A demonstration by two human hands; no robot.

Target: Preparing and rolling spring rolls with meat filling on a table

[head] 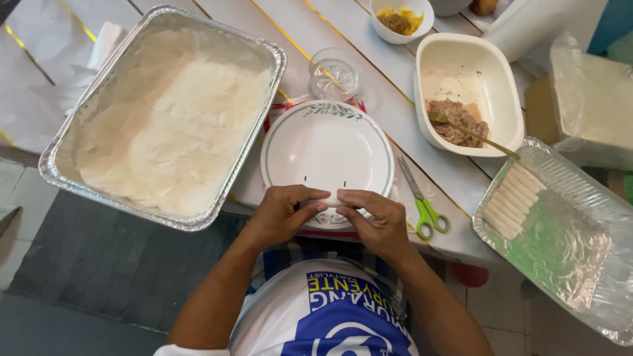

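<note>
Head view of a worktop [369, 59] with both hands at the near rim of a plate [328, 148]. The left hand [280, 214] and right hand [376, 217] meet over a thin pale roll [333, 198], each pinching one end between thumb and fingertips, so both grips are closed on it. The roll's long axis runs left to right, parallel to the plate's near edge and crosswise to the forearms; it lies between the hands, neither hand clearly nearer. One foil pan [165, 112] of wrapper sheets sits to the left; one foil tray [560, 237] to the right holds a row of about eight finished rolls [513, 200], laid side by side. Behind the plate: one glass [334, 74], one tub [469, 92] of meat filling with one spoon [471, 134], and one small bowl [401, 20]. One pair of green scissors [422, 201] lies just right of the plate.
</note>
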